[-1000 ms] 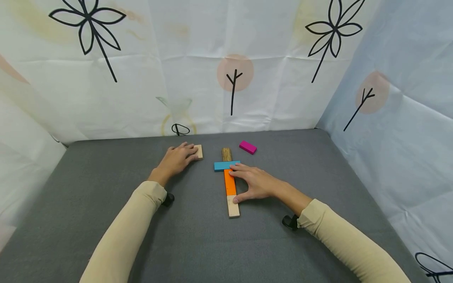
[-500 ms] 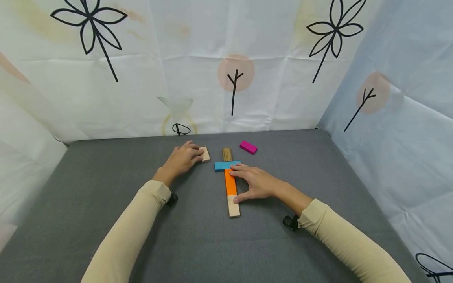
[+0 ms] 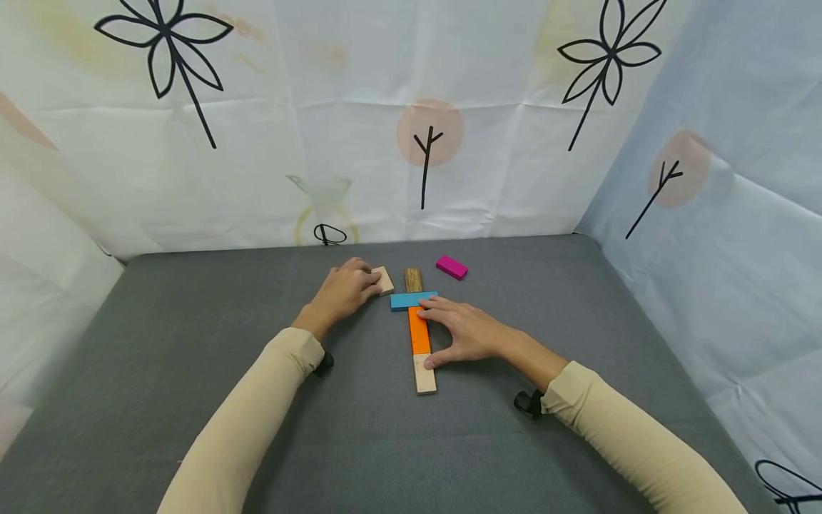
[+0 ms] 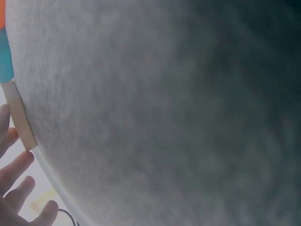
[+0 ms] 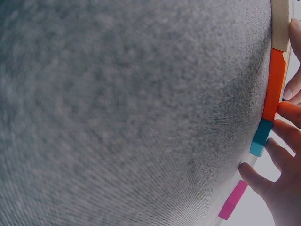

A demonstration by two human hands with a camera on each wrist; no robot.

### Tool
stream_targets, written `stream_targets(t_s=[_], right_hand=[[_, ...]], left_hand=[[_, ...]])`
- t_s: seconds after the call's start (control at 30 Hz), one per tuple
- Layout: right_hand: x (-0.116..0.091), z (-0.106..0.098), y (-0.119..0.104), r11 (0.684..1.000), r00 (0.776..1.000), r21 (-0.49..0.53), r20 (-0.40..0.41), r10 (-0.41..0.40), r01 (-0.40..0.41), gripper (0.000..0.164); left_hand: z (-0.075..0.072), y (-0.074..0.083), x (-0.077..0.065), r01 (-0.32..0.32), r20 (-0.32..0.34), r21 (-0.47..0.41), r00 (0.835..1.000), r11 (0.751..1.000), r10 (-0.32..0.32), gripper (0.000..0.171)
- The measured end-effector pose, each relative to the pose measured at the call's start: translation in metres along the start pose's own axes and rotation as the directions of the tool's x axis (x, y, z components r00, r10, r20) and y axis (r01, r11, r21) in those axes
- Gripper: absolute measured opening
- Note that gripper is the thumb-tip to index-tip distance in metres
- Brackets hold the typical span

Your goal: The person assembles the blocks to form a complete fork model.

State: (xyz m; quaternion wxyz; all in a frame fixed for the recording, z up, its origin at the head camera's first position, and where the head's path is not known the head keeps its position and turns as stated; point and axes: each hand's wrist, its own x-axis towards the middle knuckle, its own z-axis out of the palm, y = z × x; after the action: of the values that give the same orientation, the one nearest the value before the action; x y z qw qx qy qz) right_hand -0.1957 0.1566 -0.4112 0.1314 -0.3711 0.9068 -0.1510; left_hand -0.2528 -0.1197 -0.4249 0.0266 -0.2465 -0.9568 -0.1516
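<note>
1. Wood block is lying angled just left of the blue block; whether they are touching, I cannot tell.
2. Left hand is touching it; pinching or only pressing, I cannot tell. Turning it flat and gently seems best, without nudging the blue.
3. Right hand is spanning wide, thumb at the near pale block, fingertips around the blue and orange block; light pressure should be steadying them.
4. Left fingers are hiding the wood block's left end; the left wrist view is cropping the orange.

2 plain pale-yellow sleeves, folded cuffs, 2 small black wrist cameras, bare fingers
</note>
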Motion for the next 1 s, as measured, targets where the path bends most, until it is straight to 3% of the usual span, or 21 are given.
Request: stream_targets(t_s=[1.0], right_hand=[[0.0, 0.0, 0.001, 1.0, 1.0, -0.001, -0.003, -0.005, 0.005, 0.09]], left_hand=[[0.006, 0.013, 0.009, 0.004, 0.053, 0.017, 0.999, 1.0, -0.005, 0.043]])
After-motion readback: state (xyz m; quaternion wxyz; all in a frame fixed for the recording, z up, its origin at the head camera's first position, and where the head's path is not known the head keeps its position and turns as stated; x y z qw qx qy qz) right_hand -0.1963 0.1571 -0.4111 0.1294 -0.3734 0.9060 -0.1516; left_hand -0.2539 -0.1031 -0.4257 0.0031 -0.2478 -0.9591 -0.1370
